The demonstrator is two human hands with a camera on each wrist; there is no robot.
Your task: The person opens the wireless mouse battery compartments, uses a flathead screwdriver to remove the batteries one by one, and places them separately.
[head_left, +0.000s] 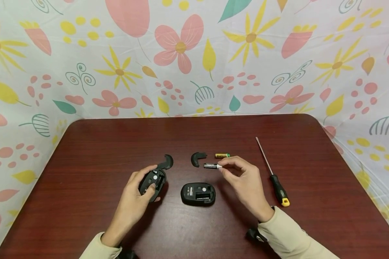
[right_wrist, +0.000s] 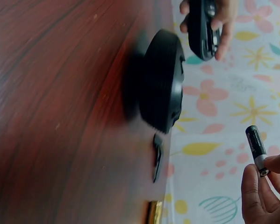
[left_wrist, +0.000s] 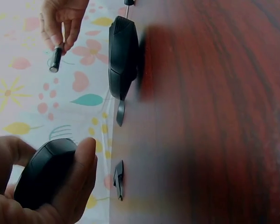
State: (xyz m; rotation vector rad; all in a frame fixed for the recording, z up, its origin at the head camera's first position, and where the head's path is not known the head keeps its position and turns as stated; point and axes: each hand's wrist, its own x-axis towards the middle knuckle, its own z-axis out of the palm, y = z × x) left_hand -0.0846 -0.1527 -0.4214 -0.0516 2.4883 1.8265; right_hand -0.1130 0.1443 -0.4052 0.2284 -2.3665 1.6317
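My left hand [head_left: 134, 192] grips a black computer mouse [head_left: 157, 180], its underside up and its battery slot showing, thumb across it. Between thumb and fingers of my right hand [head_left: 246, 185], a black battery with a silver end [head_left: 210, 166] is pinched by that end. In the right wrist view the same battery [right_wrist: 256, 145] hangs above the table. A second black mouse [head_left: 189, 192] lies upside down on the table between the hands, its battery slot uncovered. One curved black cover [head_left: 168, 162] is just beyond the left hand's mouse; another cover [head_left: 195, 158] lies left of the battery.
A gold and green battery [head_left: 222, 155] lies behind the pinched one. To the right of my right hand rests a screwdriver [head_left: 278, 189] with a black and yellow handle. The dark red wooden table [head_left: 94, 154] ends at a flowered cloth [head_left: 181, 86].
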